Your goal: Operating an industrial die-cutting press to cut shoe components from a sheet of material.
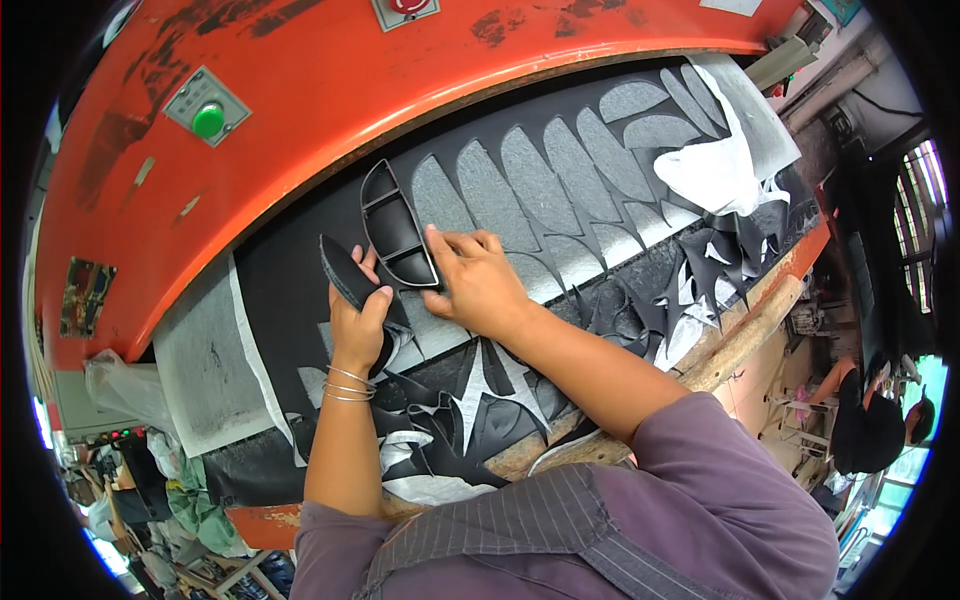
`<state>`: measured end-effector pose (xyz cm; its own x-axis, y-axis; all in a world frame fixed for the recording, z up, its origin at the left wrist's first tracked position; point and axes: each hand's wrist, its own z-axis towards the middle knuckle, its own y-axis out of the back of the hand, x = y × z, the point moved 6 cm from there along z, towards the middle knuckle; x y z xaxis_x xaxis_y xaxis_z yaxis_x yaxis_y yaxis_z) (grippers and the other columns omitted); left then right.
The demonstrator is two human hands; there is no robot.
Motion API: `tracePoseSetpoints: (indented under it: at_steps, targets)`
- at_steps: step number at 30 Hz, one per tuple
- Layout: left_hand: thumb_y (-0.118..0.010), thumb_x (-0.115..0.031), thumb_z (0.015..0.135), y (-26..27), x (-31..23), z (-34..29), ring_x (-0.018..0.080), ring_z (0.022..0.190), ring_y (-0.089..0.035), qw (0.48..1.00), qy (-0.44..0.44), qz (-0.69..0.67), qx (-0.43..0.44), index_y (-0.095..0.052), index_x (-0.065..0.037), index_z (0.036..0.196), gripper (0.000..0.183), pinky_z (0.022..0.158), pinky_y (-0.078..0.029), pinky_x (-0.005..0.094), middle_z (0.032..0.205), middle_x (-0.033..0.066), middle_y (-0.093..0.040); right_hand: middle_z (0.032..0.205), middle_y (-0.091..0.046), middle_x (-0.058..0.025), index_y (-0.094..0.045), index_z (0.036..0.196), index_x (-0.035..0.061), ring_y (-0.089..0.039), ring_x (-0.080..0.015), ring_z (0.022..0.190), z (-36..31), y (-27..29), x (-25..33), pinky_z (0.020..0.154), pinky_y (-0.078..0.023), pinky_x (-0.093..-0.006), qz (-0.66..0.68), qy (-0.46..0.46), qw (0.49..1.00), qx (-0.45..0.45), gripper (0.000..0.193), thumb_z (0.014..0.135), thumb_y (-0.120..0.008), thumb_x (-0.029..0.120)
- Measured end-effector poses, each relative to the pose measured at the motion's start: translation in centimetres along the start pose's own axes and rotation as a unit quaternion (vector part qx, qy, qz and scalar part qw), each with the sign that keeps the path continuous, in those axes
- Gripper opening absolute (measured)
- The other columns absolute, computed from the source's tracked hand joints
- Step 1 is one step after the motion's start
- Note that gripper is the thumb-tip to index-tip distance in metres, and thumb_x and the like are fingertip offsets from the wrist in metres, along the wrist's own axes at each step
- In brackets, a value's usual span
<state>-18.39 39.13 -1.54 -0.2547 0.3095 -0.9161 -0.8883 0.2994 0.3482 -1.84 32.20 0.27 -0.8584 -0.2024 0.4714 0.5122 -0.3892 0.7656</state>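
Note:
In my left hand (357, 328) is a stack of black half-moon cut pieces (342, 268), gripped between thumb and fingers and held tilted up. My right hand (482, 283) has its thumb and fingers on the right edge of a half-moon cutting die (420, 250), a metal frame with crossbars. The die lies on a black sheet (290, 265). To its right, a row of half-moon cutouts (528, 180) exposes a grey surface below. Thin pointed offcuts (495, 395) lie along the near edge, partly under my right forearm.
The orange body of a press (290, 110) arches over the far side, with a green button (209, 120) and a red button (408, 5). A crumpled white sheet (712, 175) lies at right. A wooden pole (745, 335) runs along the near edge. Another person (868, 430) is at far right.

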Motion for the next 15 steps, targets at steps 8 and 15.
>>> tracePoseSetpoints:
  at_steps: [8, 15]
  targets:
    - [-0.053, -0.012, 0.083, 1.2, -0.9, -0.5, 0.0282, 0.122, -0.049, 0.994, 0.077, -0.039, -0.064, -0.052, 0.003, 0.097, 0.02, 0.105, -0.031, 0.0382, 0.121, 0.0206, -0.061, 0.118, -0.059, -0.0206, -0.037, 0.136, -0.0064, -0.051, -0.0302, 0.116, 0.7, 2.7, 0.4, 0.102, -0.034, -0.0431, 0.017, -0.012, 0.998, 0.058, 0.083, 0.073, -0.074, 0.033]
    - [-0.062, -0.007, 0.085, 7.4, -16.1, -3.7, 0.0088, 0.069, -0.047, 0.899, -0.288, 0.033, -0.328, -0.047, -0.003, 0.091, 0.017, 0.065, -0.041, 0.0258, 0.084, 0.0024, -0.049, 0.143, -0.033, -0.0245, -0.026, 0.143, -0.0037, -0.034, -0.0327, 0.132, 4.7, 24.2, -6.4, 0.108, -0.029, -0.0402, 0.262, -0.059, 0.839, -0.474, 0.071, 0.095, -0.054, 0.04]
